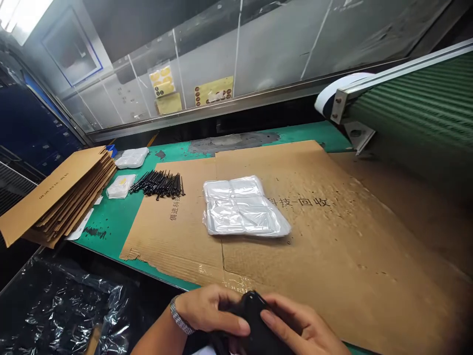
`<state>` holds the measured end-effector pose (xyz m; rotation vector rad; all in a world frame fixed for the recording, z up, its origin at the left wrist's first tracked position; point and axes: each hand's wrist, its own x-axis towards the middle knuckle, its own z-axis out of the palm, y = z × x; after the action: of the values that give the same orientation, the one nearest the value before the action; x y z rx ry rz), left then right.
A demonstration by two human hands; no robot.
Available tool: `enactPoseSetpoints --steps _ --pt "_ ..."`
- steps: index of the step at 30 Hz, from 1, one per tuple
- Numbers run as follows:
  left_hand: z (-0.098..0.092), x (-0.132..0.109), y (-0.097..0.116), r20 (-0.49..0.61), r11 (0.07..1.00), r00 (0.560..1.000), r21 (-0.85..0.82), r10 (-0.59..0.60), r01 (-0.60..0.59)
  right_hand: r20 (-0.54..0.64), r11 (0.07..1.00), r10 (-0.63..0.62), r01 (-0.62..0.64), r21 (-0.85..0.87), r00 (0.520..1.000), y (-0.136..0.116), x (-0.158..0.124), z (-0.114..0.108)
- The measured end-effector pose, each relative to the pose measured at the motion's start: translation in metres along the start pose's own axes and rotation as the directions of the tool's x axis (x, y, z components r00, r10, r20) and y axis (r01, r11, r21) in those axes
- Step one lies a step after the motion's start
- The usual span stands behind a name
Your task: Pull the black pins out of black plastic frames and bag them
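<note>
Fingers of the left hand (205, 309): how do they stand?

Curled and close together over a black handheld device (254, 320), fingertips against its near side. Fingers of the right hand (301, 328) curve against the other side, slightly spread. Its exact kind is hidden by the grip.

Where is the device, and which way does it point?

Held between both hands at the lower middle of the view, above the near table edge. Its rounded upper end points away from the person, toward the cardboard. Its long axis slopes down and slightly rightward, and its lower end runs out of view.

What edges bound the hands?

Just ahead lies the torn near edge of a large brown cardboard sheet (332, 256), laid on a green work mat (111, 236). A wide stretch of cardboard separates the hands from a clear plastic pack (242, 207). To the left, past a metal-link watch (180, 315) on the left wrist, lies crumpled black plastic sheeting (62, 310).

And farther off?

Black cable ties (158, 185), stacked flat cartons (62, 192) and a green ribbed conveyor belt (414, 108).
</note>
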<state>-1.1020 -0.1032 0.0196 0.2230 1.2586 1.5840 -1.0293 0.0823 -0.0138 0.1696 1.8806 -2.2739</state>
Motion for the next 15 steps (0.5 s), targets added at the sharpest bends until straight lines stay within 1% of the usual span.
enactPoseSetpoints --steps 1,2,3,4,5,6,7,8,9,10,11,12,13,15 --pt "-0.002 0.004 -0.001 -0.033 0.987 0.999 -0.152 0.039 -0.044 -0.016 0.993 0.034 -0.032 0.114 0.999 0.000 -0.001 0.004" --pt "-0.002 0.009 -0.003 -0.088 0.947 0.990 -0.296 0.106 -0.127 -0.084 0.973 0.060 -0.039 0.229 0.995 0.001 -0.002 0.008" --pt "0.000 0.013 -0.005 -0.153 0.884 0.971 -0.407 0.182 -0.230 -0.186 0.946 0.075 -0.010 0.325 0.980 0.002 -0.001 0.012" --pt "0.003 0.017 -0.009 -0.210 0.815 0.945 -0.480 0.251 -0.323 -0.303 0.924 0.072 0.052 0.380 0.950 0.004 0.000 0.016" --pt "0.009 0.021 -0.014 -0.250 0.758 0.918 -0.518 0.308 -0.396 -0.422 0.915 0.054 0.125 0.384 0.905 0.007 0.002 0.021" --pt "0.015 0.024 -0.019 -0.282 0.715 0.893 -0.535 0.352 -0.451 -0.521 0.922 0.020 0.186 0.340 0.853 0.009 0.004 0.025" --pt "0.023 0.026 -0.024 -0.310 0.685 0.872 -0.541 0.378 -0.489 -0.585 0.942 -0.021 0.212 0.260 0.811 0.012 0.007 0.029" --pt "0.030 0.028 -0.028 -0.345 0.659 0.857 -0.548 0.382 -0.514 -0.613 0.966 -0.072 0.208 0.153 0.786 0.016 0.009 0.032" --pt "0.036 0.030 -0.031 -0.397 0.631 0.843 -0.561 0.363 -0.536 -0.619 0.983 -0.129 0.184 0.026 0.774 0.020 0.011 0.035" --pt "0.041 0.031 -0.033 -0.456 0.602 0.831 -0.579 0.319 -0.549 -0.601 0.981 -0.195 0.157 -0.115 0.775 0.024 0.011 0.036" --pt "0.043 0.032 -0.033 -0.504 0.576 0.827 -0.610 0.248 -0.544 -0.562 0.956 -0.269 0.144 -0.257 0.782 0.028 0.011 0.035" --pt "0.042 0.032 -0.030 -0.529 0.556 0.834 -0.651 0.157 -0.517 -0.514 0.908 -0.352 0.154 -0.389 0.782 0.032 0.009 0.034" --pt "0.040 0.031 -0.027 -0.532 0.538 0.845 -0.696 0.058 -0.475 -0.453 0.844 -0.438 0.181 -0.505 0.777 0.035 0.006 0.031" --pt "0.032 0.028 -0.018 -0.506 0.498 0.854 -0.775 -0.120 -0.389 -0.293 0.675 -0.603 0.279 -0.683 0.742 0.037 0.000 0.024"
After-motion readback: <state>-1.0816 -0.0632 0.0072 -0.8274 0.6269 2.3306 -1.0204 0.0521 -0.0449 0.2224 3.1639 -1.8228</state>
